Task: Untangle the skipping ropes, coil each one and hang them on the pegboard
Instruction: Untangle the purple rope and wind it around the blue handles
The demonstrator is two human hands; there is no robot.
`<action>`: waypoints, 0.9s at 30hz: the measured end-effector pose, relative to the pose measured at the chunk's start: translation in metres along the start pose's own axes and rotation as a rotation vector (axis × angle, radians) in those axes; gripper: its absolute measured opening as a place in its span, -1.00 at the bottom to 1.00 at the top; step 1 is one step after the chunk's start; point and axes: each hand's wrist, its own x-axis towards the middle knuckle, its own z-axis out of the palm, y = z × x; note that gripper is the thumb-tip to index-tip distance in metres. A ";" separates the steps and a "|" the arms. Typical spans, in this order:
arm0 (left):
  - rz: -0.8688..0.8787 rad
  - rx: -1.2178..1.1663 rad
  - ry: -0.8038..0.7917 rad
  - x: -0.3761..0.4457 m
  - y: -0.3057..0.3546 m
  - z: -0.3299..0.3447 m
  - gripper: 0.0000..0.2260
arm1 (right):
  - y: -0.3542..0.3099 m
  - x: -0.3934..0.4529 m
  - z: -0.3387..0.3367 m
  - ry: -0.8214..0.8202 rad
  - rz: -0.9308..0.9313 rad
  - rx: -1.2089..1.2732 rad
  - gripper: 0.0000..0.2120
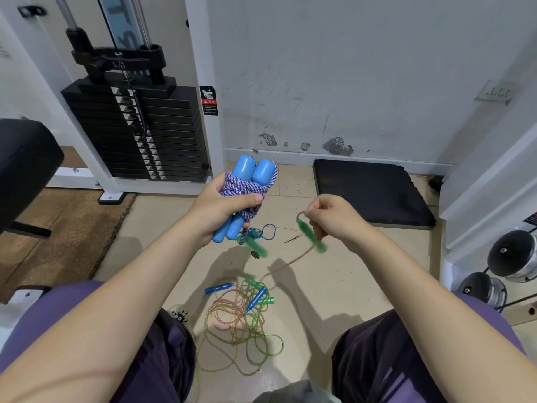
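Fingers [255, 198] grip purple-white coiled rope [245, 189].

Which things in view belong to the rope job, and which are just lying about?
Job: coiled purple rope in left hand; green-handled rope in right hand; tangled ropes on floor.
Lying about: weight stack, black mat, dumbbells.

A warning sticker [208, 100] sits on the white frame post [200, 53] beside the weight stack [174, 126]; its red triangle shows, but the print is too small to read. No other text is legible.
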 end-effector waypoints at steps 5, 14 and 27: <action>-0.003 -0.044 0.002 -0.001 0.000 0.003 -0.72 | 0.003 0.000 0.003 -0.018 0.002 -0.117 -0.93; -0.017 -0.212 -0.046 -0.005 0.002 0.014 -0.54 | 0.003 -0.005 0.024 -0.278 -0.059 -0.005 -0.85; -0.029 -0.235 -0.220 -0.008 0.003 0.013 -0.51 | 0.009 -0.007 0.042 -0.571 0.031 0.040 -0.18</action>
